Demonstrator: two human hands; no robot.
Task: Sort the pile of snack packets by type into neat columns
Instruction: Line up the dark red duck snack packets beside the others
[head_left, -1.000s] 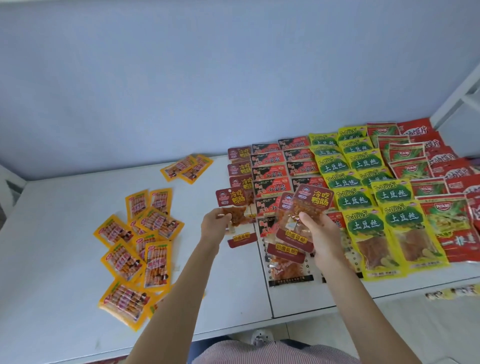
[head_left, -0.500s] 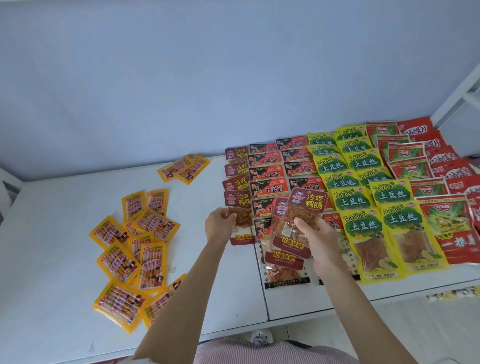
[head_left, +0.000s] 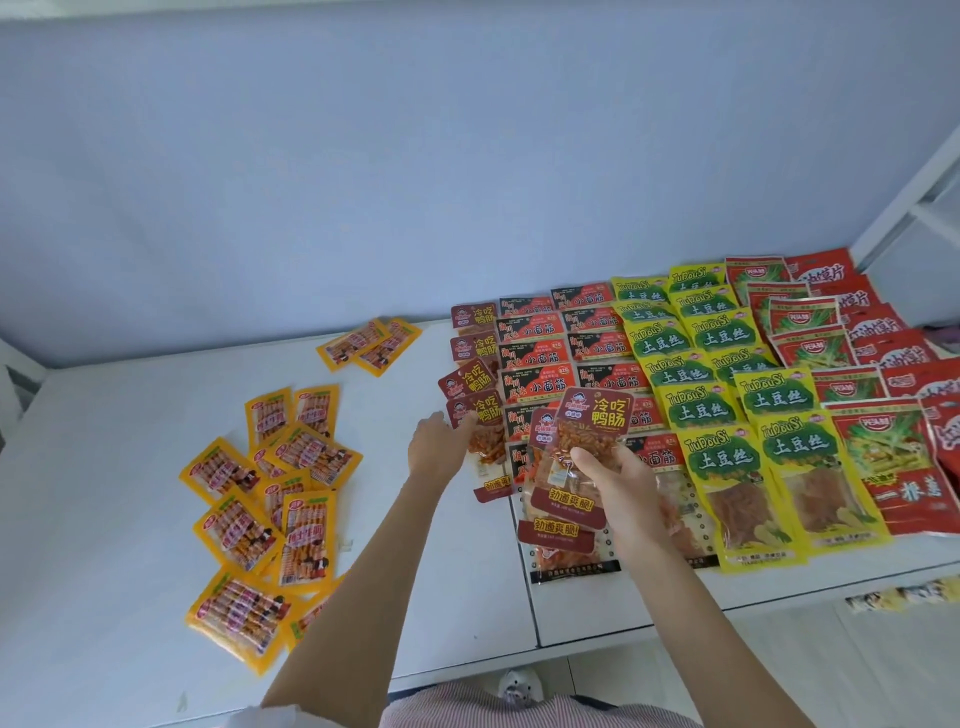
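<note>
White table (head_left: 130, 415), right hand (head_left: 618, 488) gripping packets (head_left: 576, 467) (fanned) — left hand (head_left: 436, 447) touching one.

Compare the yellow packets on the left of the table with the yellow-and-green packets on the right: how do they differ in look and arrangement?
The yellow packets lie loose, tilted and overlapping in a scattered pile; the yellow-and-green packets sit in two neat overlapping columns. The yellow packets show red and orange print across the front; the yellow-and-green ones have a green top and a clear window below. Both lie flat on the white table, untouched by either hand.
</note>
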